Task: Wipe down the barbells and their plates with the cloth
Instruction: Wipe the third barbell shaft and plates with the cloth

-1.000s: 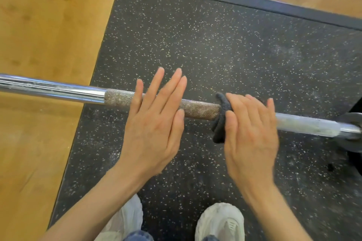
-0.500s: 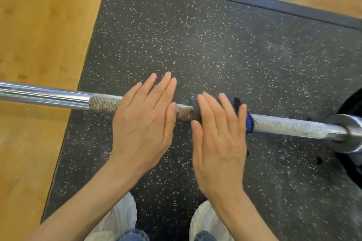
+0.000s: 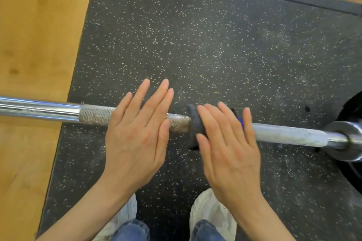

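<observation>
Mid-wipe on the long steel barbell shaft (image 3: 284, 135), lying from 9 to 3 o'clock across the speckled black rubber floor mat (image 3: 195, 45). Dark cloth with a blue edge (image 3: 194, 125) wrapped on the bar, pressed under the right hand (image 3: 225, 143) with straight fingers (image 3: 211, 115); left hand (image 3: 137, 139) flat on the rusty knurl, gripping nothing. Likely early: knurl looks dirty, black weight plate (image 3: 352, 107) at 3 o'clock apparently untouched.

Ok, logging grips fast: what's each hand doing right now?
Left hand: open, fingers straight, resting on the bar.
Right hand: open, fingers straight, pressing the cloth onto the bar.
</observation>
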Demonstrator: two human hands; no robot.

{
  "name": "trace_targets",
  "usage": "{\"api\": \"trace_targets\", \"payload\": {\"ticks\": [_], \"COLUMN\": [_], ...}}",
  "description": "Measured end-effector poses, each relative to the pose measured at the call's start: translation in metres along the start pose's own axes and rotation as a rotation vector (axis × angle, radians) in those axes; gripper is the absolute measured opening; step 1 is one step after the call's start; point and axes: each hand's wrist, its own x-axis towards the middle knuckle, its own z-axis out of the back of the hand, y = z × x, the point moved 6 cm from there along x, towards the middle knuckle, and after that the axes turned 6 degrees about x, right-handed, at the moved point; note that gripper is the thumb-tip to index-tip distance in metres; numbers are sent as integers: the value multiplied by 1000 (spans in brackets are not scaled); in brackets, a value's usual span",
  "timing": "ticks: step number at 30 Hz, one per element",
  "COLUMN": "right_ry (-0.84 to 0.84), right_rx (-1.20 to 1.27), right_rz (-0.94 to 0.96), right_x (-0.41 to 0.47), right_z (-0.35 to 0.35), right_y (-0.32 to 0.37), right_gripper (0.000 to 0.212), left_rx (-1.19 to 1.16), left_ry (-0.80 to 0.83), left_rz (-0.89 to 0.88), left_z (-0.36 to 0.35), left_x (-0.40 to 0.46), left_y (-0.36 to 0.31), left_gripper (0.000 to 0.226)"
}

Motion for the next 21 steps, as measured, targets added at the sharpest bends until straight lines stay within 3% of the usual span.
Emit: {"api": "trace_targets", "payload": {"ticks": [4, 9, 14, 17, 21], "right_ry": [-5, 116, 130, 122, 160], "right_rx": [82, 44, 51, 67, -14], "right_rz": [-107, 70, -47, 70, 129], "right_x": [4, -5, -8, -6, -26], "right_z": [-1, 3, 3, -10, 5], "right_y": [17, 14, 16, 42, 19], "right_gripper": [48, 50, 46, 48, 47], "left_rx": [10, 11, 41, 39, 39], "left_ry": [-21, -11, -33, -41, -49], "left_rz": [-6, -23, -25, -32, -39], "left_z": [1, 1, 0, 1, 2], "left_x": [-12, -25, -36, -40, -46], "left_y": [0, -5, -6, -6, -8], "left_gripper": [50, 50, 50, 50, 50]}}
